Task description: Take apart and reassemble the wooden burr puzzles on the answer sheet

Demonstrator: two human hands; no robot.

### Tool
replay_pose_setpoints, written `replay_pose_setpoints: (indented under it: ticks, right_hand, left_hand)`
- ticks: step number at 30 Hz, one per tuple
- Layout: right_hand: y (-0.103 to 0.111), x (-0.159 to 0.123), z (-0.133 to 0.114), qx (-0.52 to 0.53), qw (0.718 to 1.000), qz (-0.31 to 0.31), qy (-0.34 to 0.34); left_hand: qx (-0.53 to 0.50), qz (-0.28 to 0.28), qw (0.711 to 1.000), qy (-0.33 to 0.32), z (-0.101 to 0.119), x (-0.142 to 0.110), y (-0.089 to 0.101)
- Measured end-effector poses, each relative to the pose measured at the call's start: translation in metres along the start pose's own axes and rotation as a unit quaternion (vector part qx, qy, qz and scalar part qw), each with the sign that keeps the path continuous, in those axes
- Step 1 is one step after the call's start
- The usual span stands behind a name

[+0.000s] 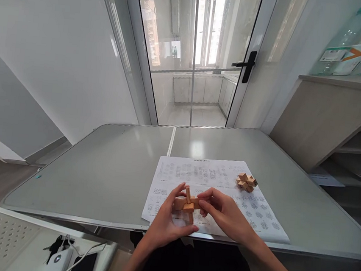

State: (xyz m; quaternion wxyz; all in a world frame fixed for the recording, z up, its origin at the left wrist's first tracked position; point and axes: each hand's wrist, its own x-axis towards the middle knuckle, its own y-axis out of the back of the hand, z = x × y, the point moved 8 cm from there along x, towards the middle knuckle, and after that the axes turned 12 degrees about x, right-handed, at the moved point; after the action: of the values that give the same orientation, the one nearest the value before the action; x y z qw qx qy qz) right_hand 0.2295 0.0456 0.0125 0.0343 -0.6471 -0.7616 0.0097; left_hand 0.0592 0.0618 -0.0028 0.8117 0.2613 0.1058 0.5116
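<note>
Above the front edge of a printed sheet [223, 225], I hold a wooden burr puzzle [188, 207] made of crossing bars. My left hand [167, 219] cups it from the left, fingers behind it and the thumb beneath its lower end. From the right, the fingertips of my right hand [222, 210] pinch the bar that sticks out sideways. One slim piece stands up at the top of the puzzle. A second wooden burr puzzle [246, 182], looking fully interlocked, lies on the sheet's right part, apart from both hands. The sheet carries rows of small line diagrams.
The grey table [116, 167] has a pale seam across it. At the lower left a white perforated stand [1, 237] holds keys [56, 245], a white device [59, 262], a cable and a dark phone [83, 266]. Large plastic bottles [351, 49] stand on a shelf at right.
</note>
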Motion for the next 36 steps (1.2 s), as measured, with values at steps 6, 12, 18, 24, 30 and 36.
replay_pose_setpoints:
  ticks: [6,12,18,24,30,36]
  right_hand:
    - [-0.001,-0.008,-0.002,-0.034,0.997,0.022,0.071]
    - [0.002,-0.015,0.001,-0.015,0.995,0.029,0.093]
    - [-0.001,-0.017,0.003,-0.082,0.989,0.027,0.118]
    - [-0.008,-0.018,0.006,-0.109,0.986,0.027,0.127]
    - [-0.013,-0.016,0.014,-0.050,0.994,0.027,0.090]
    - [-0.012,-0.018,0.006,-0.120,0.988,-0.014,0.095]
  left_hand:
    - [-0.058,-0.007,0.998,-0.009,-0.003,0.001,0.002]
    - [-0.039,-0.029,0.999,0.011,-0.005,0.000,0.001]
    - [-0.005,-0.015,1.000,0.024,-0.004,0.001,0.002]
    - [-0.014,0.003,1.000,0.019,-0.002,-0.001,0.004]
    - [-0.033,-0.017,0.999,0.008,-0.003,0.000,0.002]
    - [-0.069,-0.036,0.997,-0.022,0.003,0.001,-0.003]
